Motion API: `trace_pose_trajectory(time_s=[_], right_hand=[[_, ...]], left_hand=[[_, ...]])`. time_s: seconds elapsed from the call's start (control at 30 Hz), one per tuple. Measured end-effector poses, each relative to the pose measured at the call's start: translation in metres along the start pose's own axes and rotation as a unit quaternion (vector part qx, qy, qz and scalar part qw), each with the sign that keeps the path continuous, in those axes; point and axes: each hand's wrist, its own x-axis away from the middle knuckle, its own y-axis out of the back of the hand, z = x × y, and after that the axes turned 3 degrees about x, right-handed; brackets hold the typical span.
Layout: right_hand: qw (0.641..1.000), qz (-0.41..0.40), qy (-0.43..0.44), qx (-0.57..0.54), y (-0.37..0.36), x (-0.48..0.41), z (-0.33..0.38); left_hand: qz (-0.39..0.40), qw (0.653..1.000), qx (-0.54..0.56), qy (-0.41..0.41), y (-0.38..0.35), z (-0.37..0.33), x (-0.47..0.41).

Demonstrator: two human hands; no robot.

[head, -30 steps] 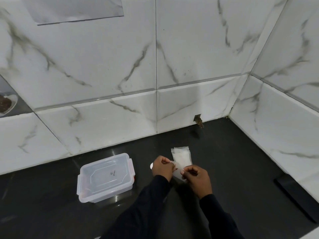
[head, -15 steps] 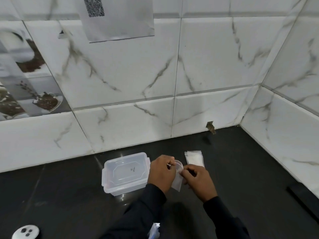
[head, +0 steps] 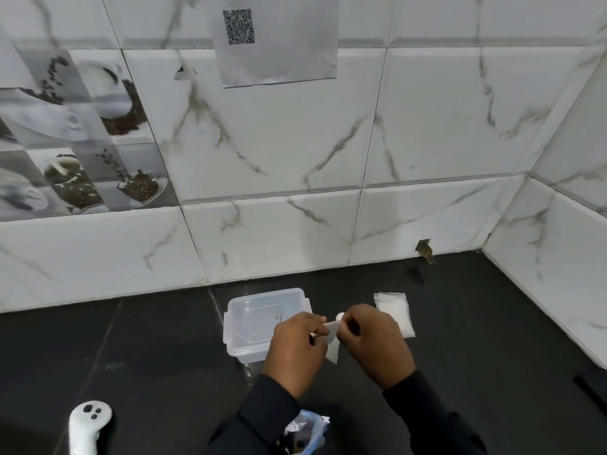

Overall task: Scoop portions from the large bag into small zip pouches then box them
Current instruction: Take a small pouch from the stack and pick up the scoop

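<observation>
At the far left we see a white controller (head: 87,428) lying on the dark counter (head: 492,339), well apart from the work. Next comes the clear box (head: 256,316), its lid seemingly on, just behind the left hand (head: 295,349); we judge it sits there so finished pouches need only a short reach. The left hand has its fingers curled, pinching one side of a small pouch (head: 331,343). Below, at the frame's bottom edge, the large bag (head: 305,431) lies near the sleeves, its mouth crumpled open, handy for scooping.

The pouch is held in the air between the two hands, in front of the box. Its long axis runs roughly up and down: the upper end sits at the fingertips and the lower corner hangs free toward the counter. We judge the zip mouth is up and is being parted for filling, though the seal itself is too small to make out.

The right hand (head: 374,343) pinches the pouch's other upper edge, fingers bent. Just behind it, a stack of spare pouches (head: 394,310) lies flat on the counter.
</observation>
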Motion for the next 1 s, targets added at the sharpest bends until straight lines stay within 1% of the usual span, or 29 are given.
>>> trace_pose_trajectory(time_s=[0.1,0.17,0.3,0.4,0.5,0.6,0.63,0.73,0.77,0.83,0.93,1.0], right_hand=[[0.996,-0.031,0.071,0.035,-0.005,0.005,0.009],[0.996,-0.028,0.079,0.027,-0.008,0.007,0.013],[0.997,0.024,0.022,-0.072,-0.014,0.015,0.019],[0.987,0.042,-0.029,-0.151,-0.019,0.025,0.026],[0.98,0.044,-0.057,-0.185,-0.025,0.03,0.032],[0.974,0.061,-0.068,-0.205,-0.028,0.03,0.037],[0.971,0.069,-0.074,-0.215,-0.028,0.029,0.039],[0.968,0.082,-0.073,-0.225,-0.025,0.031,0.049],[0.967,0.083,-0.073,-0.23,-0.025,0.032,0.053],[0.965,0.089,-0.075,-0.236,-0.027,0.031,0.058],[0.965,0.084,-0.073,-0.236,-0.028,0.028,0.062],[0.958,0.101,-0.069,-0.261,-0.026,0.025,0.062]], left_hand=[[-0.009,1.0,0.006,-0.002,0.01,0.004,0.007],[-0.021,1.0,0.01,-0.006,0.016,0.007,0.011],[-0.044,0.999,0.031,0.006,0.02,0.014,0.023],[-0.066,0.995,0.072,-0.011,0.019,0.026,0.037],[-0.089,0.99,0.105,-0.037,0.02,0.034,0.051],[-0.067,0.991,0.098,-0.062,0.025,0.041,0.063],[-0.05,0.993,0.096,-0.044,0.026,0.044,0.066],[0.002,0.995,0.075,0.06,0.026,0.049,0.068],[0.01,0.995,0.069,0.074,0.024,0.05,0.066],[0.009,0.992,0.093,0.087,0.023,0.048,0.06],[-0.009,0.99,0.12,0.07,0.024,0.045,0.056],[-0.019,0.987,0.144,0.07,0.027,0.044,0.056]])
